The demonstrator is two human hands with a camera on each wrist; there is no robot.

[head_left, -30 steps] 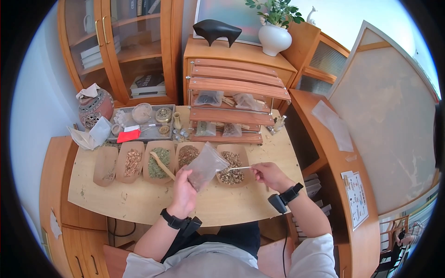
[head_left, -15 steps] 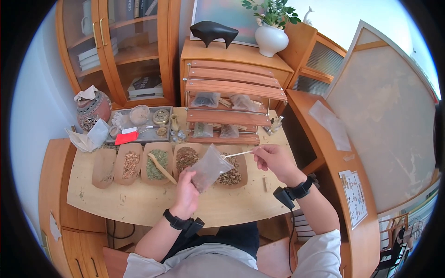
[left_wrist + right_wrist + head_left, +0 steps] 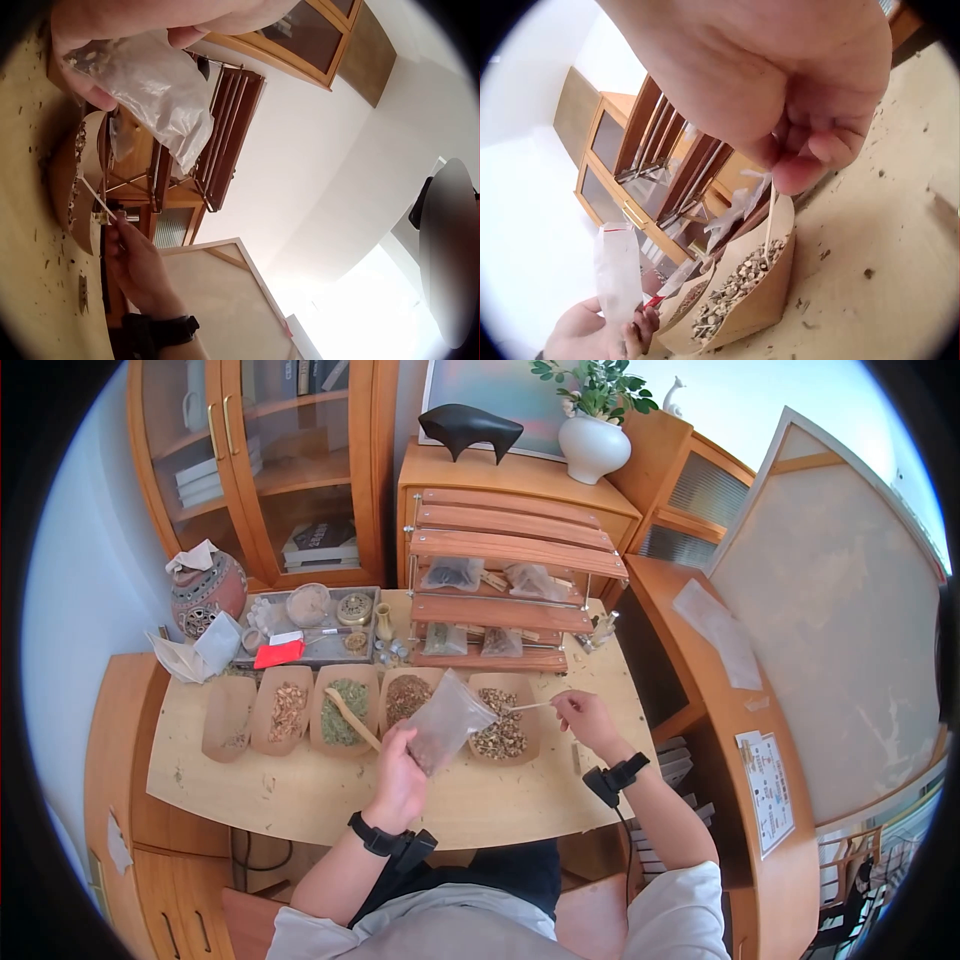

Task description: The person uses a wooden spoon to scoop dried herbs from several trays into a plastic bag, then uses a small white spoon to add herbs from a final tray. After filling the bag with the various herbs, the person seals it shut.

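My left hand (image 3: 400, 785) grips the lower part of a clear plastic zip bag (image 3: 450, 722), tilted to the right, with dried bits at its bottom. Between the thumb and fingers of my right hand (image 3: 588, 722) a thin pale stick (image 3: 532, 706) is pinched. Its far end reaches down into chopped dried herb pieces (image 3: 739, 289) in the rightmost paper tray (image 3: 761, 319), as the right wrist view shows. The bag's mouth leans over that tray's left edge in the head view. A paper tray of reddish-brown bits (image 3: 408, 695) is partly hidden behind the bag.
Farther left stand more paper trays, one with green leaves (image 3: 345, 705) and a wooden scoop (image 3: 350, 718) across it. A wooden rack (image 3: 500, 610) holding small bags stands behind. A grey tray (image 3: 325, 650) of small vessels sits at back left. Crumbs dot the table (image 3: 300, 795).
My right hand rose with the stick's tip to the bag's mouth half a second ago, then came down and back to the rightmost tray. The left hand still holds the bag.
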